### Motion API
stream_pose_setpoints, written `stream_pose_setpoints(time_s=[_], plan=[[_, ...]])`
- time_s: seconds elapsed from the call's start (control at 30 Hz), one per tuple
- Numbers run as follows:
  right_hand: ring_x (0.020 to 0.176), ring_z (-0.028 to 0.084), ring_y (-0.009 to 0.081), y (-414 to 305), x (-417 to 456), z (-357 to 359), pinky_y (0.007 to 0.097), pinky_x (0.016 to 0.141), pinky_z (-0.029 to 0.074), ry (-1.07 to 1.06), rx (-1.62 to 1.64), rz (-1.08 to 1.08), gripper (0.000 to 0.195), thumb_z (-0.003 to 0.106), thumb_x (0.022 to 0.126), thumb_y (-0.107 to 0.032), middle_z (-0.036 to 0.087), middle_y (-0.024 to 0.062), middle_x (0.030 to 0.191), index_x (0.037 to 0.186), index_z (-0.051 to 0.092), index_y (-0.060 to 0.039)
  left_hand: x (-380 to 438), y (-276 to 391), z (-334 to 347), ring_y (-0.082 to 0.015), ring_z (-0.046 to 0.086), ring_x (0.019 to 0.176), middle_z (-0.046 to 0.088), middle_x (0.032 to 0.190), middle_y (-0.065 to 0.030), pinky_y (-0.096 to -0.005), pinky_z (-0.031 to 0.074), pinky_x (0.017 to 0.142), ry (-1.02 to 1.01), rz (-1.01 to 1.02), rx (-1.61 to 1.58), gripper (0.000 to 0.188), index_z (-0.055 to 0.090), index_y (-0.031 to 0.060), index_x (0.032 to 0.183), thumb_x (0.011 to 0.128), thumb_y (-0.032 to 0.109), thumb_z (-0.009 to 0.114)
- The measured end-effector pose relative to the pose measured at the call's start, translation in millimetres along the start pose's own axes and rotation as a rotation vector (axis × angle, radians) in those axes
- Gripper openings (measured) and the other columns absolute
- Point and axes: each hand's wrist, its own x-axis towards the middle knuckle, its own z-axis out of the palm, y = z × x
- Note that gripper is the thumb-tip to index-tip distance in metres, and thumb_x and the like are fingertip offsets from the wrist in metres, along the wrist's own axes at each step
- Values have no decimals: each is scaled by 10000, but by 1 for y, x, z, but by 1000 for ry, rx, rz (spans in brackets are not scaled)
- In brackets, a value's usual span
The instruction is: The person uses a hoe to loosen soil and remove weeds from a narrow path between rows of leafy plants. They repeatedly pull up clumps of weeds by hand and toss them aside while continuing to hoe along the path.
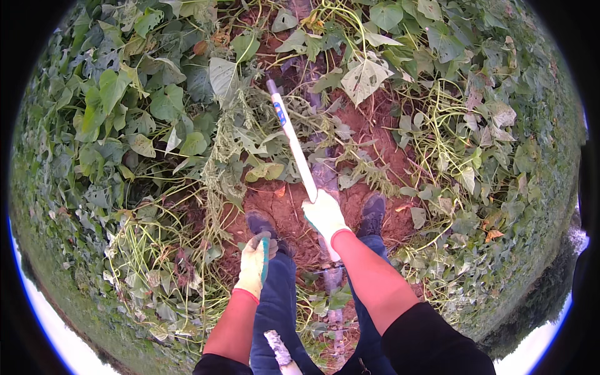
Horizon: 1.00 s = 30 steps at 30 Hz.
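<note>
My right hand [324, 213], in a pale work glove with a red cuff, is closed around a white pole [300, 157]. The pole bears a blue and orange marking and ends in a grey tip, which lies among weeds ahead of me. Its other end shows below my fist. My left hand [257, 262], in a like glove with green on the palm side, is beside my left leg with its fingers curled; whether it holds something small cannot be told. A second white rod with a rough, flaking end [278, 348] shows at the bottom, between my forearms.
Both my shoes [373, 208] stand on reddish soil [286, 206]. A narrow, partly buried plastic strip [324, 176] runs between them. Leafy vines [168, 103] cover both sides, some with holed leaves. A tall seeding weed [220, 173] stands ahead to the left. Tangled bare stems [436, 122] lie at right.
</note>
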Motion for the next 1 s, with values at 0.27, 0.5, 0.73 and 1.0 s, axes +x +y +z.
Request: stream_pose_setpoints(time_s=[0.27,0.5,0.73,1.0], plan=[[855,723,402,-5,-58,-34,463,773,564,197,66,-169,333,736,917,-301,722,232,911,1051,653,-8,-9,-10,17,-169,704,886,723,1033,-82,-305,575,827,-121,-10,-42,372,586,16,1348,1049,228,644],[878,695,436,-87,51,-194,499,782,548,633,-239,-411,289,694,921,-282,696,255,909,992,625,-11,4,-18,26,-171,708,877,732,1016,-79,-321,583,821,-120,-65,2,319,608,39,1316,1053,219,630],[911,695,454,28,-7,-229,513,813,544,559,-357,-176,307,696,924,-289,705,256,941,1042,622,-16,1,-18,32,-191,730,870,747,1020,-93,-342,599,810,-146,-21,71,287,628,52,1287,1058,224,612],[895,693,426,-64,8,-232,486,819,541,600,-245,-279,317,689,925,-297,707,234,948,1059,639,-13,0,-16,37,-214,718,958,726,1086,-100,-350,575,873,-209,-86,39,341,597,43,1345,1050,212,632]])
